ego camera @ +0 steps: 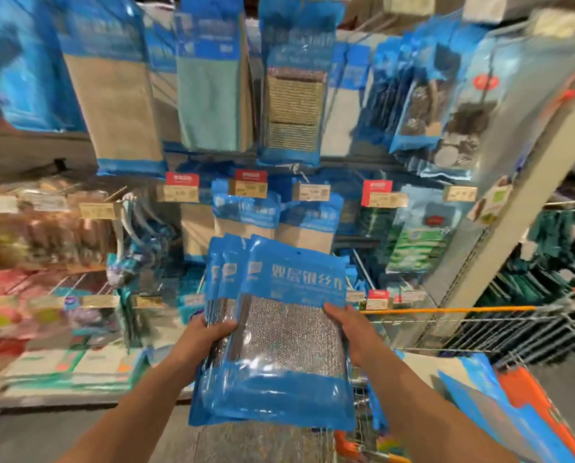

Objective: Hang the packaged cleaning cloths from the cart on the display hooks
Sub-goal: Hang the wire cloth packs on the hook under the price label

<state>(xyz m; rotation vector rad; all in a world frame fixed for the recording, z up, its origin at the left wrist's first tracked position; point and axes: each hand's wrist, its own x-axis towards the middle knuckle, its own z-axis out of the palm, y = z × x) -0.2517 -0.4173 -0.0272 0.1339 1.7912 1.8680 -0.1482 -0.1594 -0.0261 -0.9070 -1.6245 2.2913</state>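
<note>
Both hands' grip, left hand (209,332) and right hand (349,329), clasps the upright cloth packs (279,342), hang-holes topmost, below the display hooks (299,175).

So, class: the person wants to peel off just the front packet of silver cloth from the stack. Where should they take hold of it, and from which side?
Pinch the front packet by its blue top header, coming from above with the right hand. The packets fan apart at the top, so that edge is free, and the hang hole sits there. The left hand grips the rest at mid-height.

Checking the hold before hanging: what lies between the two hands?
Head view: a fanned stack of blue cloth packs, gripped at its sides by the left hand and right hand.
</note>
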